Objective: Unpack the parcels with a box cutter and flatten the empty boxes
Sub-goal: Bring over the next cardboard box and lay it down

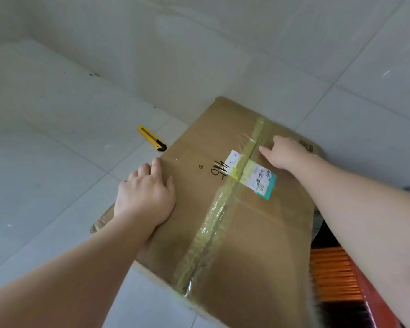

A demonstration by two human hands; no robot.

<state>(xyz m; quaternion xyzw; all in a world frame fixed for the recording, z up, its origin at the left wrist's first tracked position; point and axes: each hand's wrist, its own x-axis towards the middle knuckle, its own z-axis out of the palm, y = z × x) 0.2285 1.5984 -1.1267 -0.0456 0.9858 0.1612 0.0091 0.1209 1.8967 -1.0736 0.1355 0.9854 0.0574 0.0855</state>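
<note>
One view only: a wide-angle camera worn on the person's head. It faces forward and steeply down onto the pale grey tiled floor (57, 162), so the tile joints run as slanted, slightly curved lines across the frame. The vantage is close: both bare forearms enter from the bottom corners and reach toward the centre. The flat brown cardboard box with a taped centre seam (234, 221) fills the lower middle and right and is cut off by the bottom edge. The yellow and black box cutter (151, 138) lies farther out, left of centre. The upper third shows only floor. No second view exists, so no overlap applies.
</note>
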